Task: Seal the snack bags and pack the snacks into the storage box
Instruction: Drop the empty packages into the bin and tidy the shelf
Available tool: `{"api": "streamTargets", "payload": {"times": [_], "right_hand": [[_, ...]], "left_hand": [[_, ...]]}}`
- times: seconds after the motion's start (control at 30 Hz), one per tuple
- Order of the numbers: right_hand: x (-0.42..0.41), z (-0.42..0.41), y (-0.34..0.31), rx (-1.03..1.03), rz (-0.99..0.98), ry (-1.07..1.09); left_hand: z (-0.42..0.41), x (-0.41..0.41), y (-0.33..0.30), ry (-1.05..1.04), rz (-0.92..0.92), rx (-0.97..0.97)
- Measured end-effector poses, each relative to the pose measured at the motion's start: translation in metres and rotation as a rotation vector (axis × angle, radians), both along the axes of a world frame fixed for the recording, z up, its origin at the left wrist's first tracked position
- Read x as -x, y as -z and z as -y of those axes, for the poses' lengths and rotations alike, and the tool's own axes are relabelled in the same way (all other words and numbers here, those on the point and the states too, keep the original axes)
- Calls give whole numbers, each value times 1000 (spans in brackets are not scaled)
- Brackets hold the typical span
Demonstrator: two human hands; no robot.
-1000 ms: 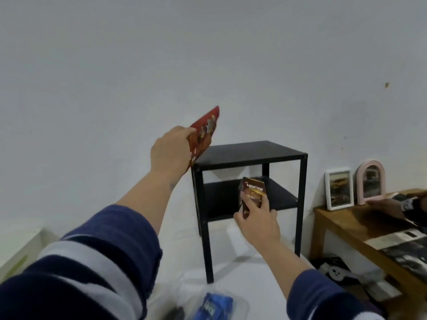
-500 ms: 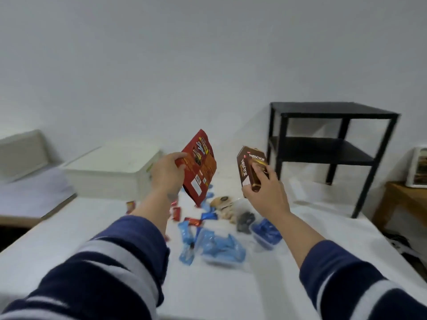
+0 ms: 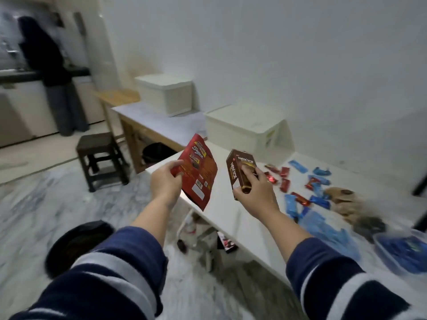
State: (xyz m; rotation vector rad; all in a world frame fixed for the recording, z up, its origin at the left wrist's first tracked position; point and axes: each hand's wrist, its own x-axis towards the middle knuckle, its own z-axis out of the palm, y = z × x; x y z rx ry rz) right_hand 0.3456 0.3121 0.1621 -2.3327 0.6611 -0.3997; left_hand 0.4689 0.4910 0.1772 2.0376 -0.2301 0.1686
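My left hand (image 3: 165,181) grips a flat red snack bag (image 3: 198,168) by its lower left edge, held up over the table's left corner. My right hand (image 3: 255,192) holds a brown Nextar snack box (image 3: 240,172) upright beside it. A white storage box (image 3: 249,130) with its lid on sits at the back of the white table (image 3: 221,211). Small red wrapped snacks (image 3: 284,179) and blue wrapped snacks (image 3: 320,179) lie scattered to the right, next to a clear bag of blue packets (image 3: 328,234).
A second white lidded box (image 3: 166,93) rests on a wooden side table. A dark stool (image 3: 99,158) and a black bin (image 3: 78,245) stand on the marble floor at left. A person in dark clothes (image 3: 50,72) is at a far counter. A clear container with blue items (image 3: 402,252) sits at right.
The view has swung left and down, from the black shelf to the table's left end and floor. Both hands still hold the red bag and brown box, now lower and closer together.
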Motion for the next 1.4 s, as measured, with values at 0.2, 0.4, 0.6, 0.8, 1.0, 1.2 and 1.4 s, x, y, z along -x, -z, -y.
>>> {"api": "streamTargets", "payload": {"times": [0.2,0.4,0.6,0.8,1.0,1.2,1.4], "right_hand": [[-101,-103,32,23,-64,-203],[-209,-217,76,-45,-148,-333],[-290,-305,132,-101,-290,-442],[-369,-352,183,-136,-452,-530],[-459,-390,251,-117,-639,-704],[-520,-429,337,-62,-816,-798],[-560,-468,455,-23,-935,-820]], "left_hand": [[-121,-57,40,-170,-88,1],[-235,-133,82,-284,-180,-77],[-324,-197,132,-342,-323,-171],[-365,-257,189,-408,-488,-157],[-388,-317,260,-524,-619,-122],[-413,-361,348,-553,-772,-148],[-441,-396,460,-493,-910,-228]]}}
